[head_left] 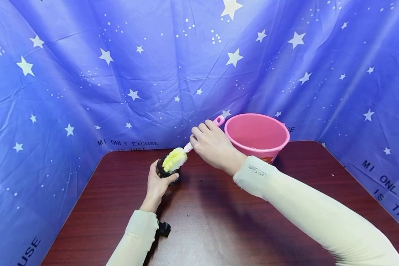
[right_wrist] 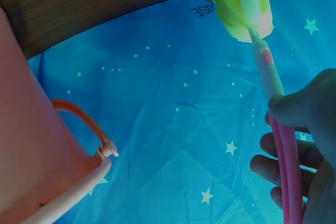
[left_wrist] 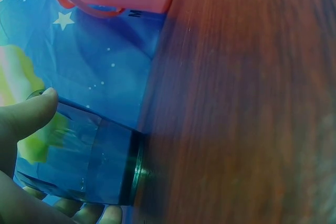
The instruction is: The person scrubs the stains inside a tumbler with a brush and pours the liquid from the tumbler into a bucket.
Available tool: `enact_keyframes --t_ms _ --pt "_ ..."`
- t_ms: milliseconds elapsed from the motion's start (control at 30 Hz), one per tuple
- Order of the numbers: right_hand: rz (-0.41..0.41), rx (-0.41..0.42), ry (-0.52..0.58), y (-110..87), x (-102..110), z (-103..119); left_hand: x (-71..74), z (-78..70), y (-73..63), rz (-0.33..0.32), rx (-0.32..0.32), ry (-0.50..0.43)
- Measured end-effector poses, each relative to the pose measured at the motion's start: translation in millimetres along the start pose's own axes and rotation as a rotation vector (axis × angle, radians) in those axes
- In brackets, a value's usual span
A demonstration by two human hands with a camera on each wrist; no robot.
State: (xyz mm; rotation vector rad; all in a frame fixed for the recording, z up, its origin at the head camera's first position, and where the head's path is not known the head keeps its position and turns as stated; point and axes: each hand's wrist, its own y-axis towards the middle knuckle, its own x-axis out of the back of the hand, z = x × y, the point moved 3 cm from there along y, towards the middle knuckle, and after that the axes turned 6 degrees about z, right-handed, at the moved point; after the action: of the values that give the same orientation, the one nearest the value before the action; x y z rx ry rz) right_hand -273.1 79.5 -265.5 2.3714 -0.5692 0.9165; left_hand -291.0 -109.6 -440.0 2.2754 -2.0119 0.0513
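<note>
A dark see-through cup (left_wrist: 107, 150) is held in my left hand (head_left: 157, 186), thumb on the near side and fingers curled round the far side. My right hand (head_left: 212, 142) grips the pink and white handle (right_wrist: 289, 166) of a sponge brush, to the right of the cup. The brush's yellow and white sponge head (head_left: 175, 159) is partly inside the cup's mouth. Through the cup's wall, some yellow sponge shows in the left wrist view. In the left wrist view, the cup's base is close to the dark wood table (left_wrist: 236, 103).
Behind my right wrist stands a pink bucket (head_left: 257, 149), with its handle (right_wrist: 86, 119) hanging at the side in the right wrist view. A blue curtain (head_left: 173, 74) with white stars closes off the table's back and sides. A small black device (head_left: 164, 229) sits at my left wrist.
</note>
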Motion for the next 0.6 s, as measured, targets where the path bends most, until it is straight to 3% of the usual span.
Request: enact_keyframes --t_ms 600 --pt "-0.134 0.095 -0.075 13.0 -8 -1 0.4 -0.4 0.4 0.004 -0.004 0.001"
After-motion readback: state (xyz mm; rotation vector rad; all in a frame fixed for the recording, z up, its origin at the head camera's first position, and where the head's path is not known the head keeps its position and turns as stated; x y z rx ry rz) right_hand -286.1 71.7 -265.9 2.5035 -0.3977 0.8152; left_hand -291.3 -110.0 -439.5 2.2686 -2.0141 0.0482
